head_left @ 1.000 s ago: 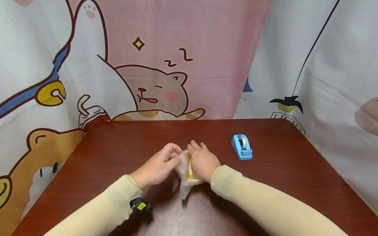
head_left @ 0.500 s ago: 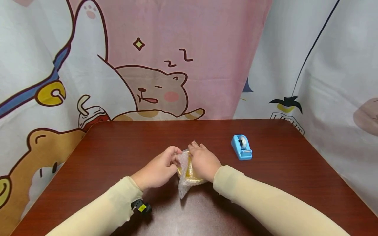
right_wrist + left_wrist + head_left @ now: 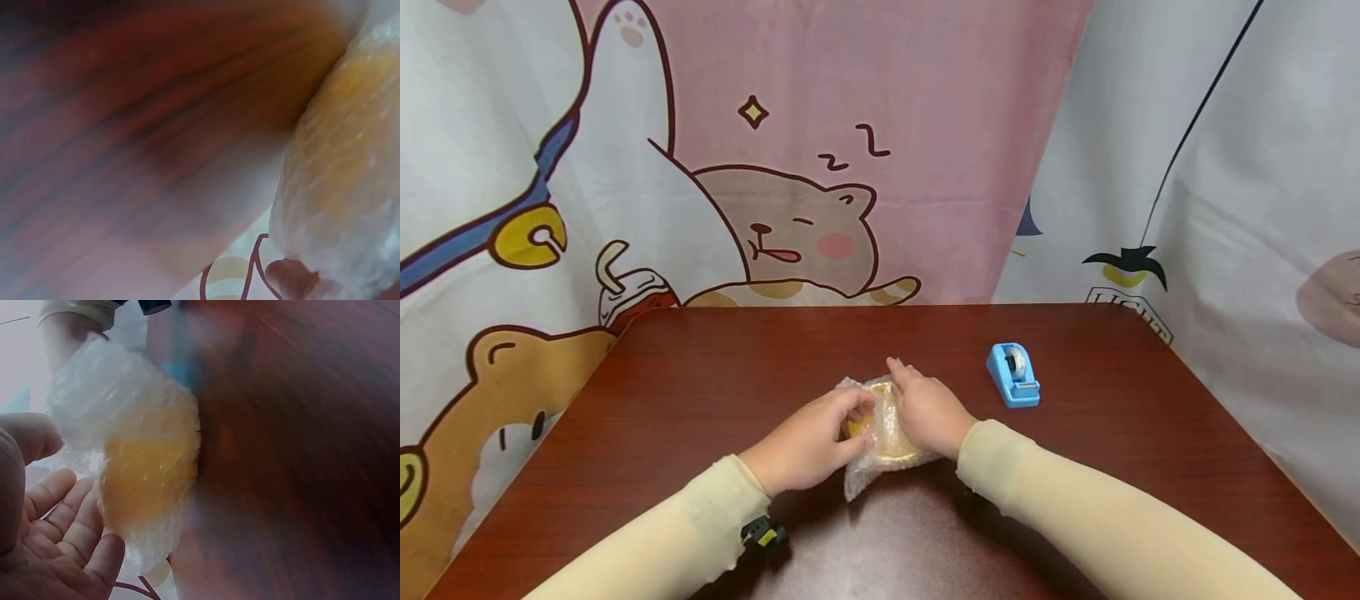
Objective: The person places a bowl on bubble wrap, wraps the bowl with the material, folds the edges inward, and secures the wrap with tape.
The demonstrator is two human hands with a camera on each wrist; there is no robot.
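A yellow thing with a rounded rim, wrapped in bubble wrap, sits on the brown table between my hands. Clear wrap hides its exact kind; its yellow side shows through in the left wrist view. My left hand is at the wrap's left side, thumb and loosely bent fingers reaching over the folded layer. In the left wrist view the left fingers lie relaxed along the wrap's edge. My right hand rests on the right part of the bundle with fingers extended, covering some of it. A loose corner of wrap points toward me.
A light blue tape dispenser with a clear roll stands on the table to the right, beyond my right hand. A printed cartoon curtain hangs behind the table. A black device is at my left wrist.
The upright flap of wrap now lies folded over to the left, showing more of the bundle's top. My left hand has shifted slightly right and nearer; the right hand has moved slightly right.
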